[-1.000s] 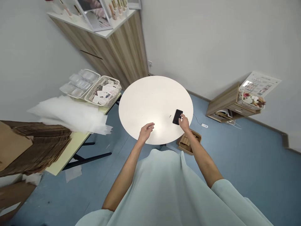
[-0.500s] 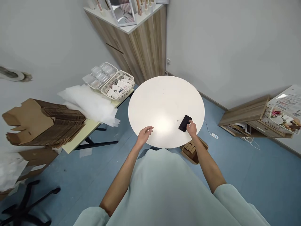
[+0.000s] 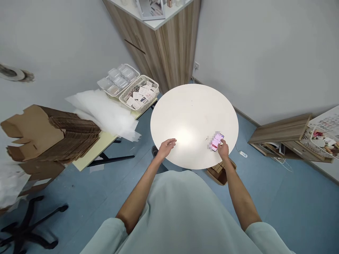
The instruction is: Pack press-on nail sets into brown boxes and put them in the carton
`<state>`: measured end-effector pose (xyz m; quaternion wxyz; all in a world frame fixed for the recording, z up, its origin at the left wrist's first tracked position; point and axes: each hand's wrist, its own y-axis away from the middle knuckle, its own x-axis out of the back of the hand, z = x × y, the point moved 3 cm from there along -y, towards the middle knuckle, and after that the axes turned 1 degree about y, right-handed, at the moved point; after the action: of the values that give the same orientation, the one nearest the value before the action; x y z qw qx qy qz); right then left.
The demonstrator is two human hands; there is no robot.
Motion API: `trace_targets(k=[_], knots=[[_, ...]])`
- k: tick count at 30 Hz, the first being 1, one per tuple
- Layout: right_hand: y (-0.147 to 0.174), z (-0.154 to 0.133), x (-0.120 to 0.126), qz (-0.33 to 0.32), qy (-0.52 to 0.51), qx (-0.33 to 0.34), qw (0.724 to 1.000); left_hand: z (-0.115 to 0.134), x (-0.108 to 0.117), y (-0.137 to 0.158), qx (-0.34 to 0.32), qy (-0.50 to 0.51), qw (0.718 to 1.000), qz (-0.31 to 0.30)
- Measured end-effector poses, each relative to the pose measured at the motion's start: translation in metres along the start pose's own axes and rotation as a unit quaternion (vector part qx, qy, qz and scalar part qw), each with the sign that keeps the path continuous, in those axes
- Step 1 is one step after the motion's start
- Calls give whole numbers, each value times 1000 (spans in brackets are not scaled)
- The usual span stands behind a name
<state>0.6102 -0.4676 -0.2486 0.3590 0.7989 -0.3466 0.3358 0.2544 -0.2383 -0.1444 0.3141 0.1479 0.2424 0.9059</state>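
Note:
A smartphone (image 3: 216, 142) with a lit pink screen is at the near right part of the round white table (image 3: 196, 102). My right hand (image 3: 223, 149) has its fingers closed at the phone's right edge. Whether the phone is fully off the tabletop I cannot tell. Over the table's near left edge, my left hand (image 3: 166, 147) holds nothing, its fingers stretched out and slightly curved. A tiny dark item (image 3: 206, 139) lies left of the phone, too small to name.
At left, a side table (image 3: 90, 155) bears flattened cardboard boxes (image 3: 76, 137), white foam sheets (image 3: 106, 111) and white baskets (image 3: 139, 93). A carton (image 3: 219, 174) stands on the floor under the table's near right edge. A wooden cabinet (image 3: 169, 53) rises behind; a low shelf (image 3: 280, 130) is at right.
The phone's screen has gone from dark to lit, and the phone looks narrower. My right hand stays at its right edge. The whole view has shifted slightly; my left hand keeps its pose.

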Motion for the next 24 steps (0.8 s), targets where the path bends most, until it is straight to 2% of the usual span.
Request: trace_targets(k=[3,7,10,13,17,20,24], knots=[[11,-16,-3,39,-9,2,999,1,36,-26,0,1,1000,-16],[37,-52,-13,98,-20,1,995,9,103,-74,-18,-9,1000,-22],[62,-92,-28,124,-21,-12,992,17,163,-113,-42,-27,999,-4],[84,-139,-49,135,-27,-5,991,25,224,-147,-68,-63,995,40],[106,-202,-79,140,-49,6,989,37,293,-189,-92,-197,971,98],[120,-243,-97,136,-65,11,988,47,324,-217,-121,-311,937,107],[141,-284,-111,139,-69,4,988,58,339,-246,-174,-437,881,56]])
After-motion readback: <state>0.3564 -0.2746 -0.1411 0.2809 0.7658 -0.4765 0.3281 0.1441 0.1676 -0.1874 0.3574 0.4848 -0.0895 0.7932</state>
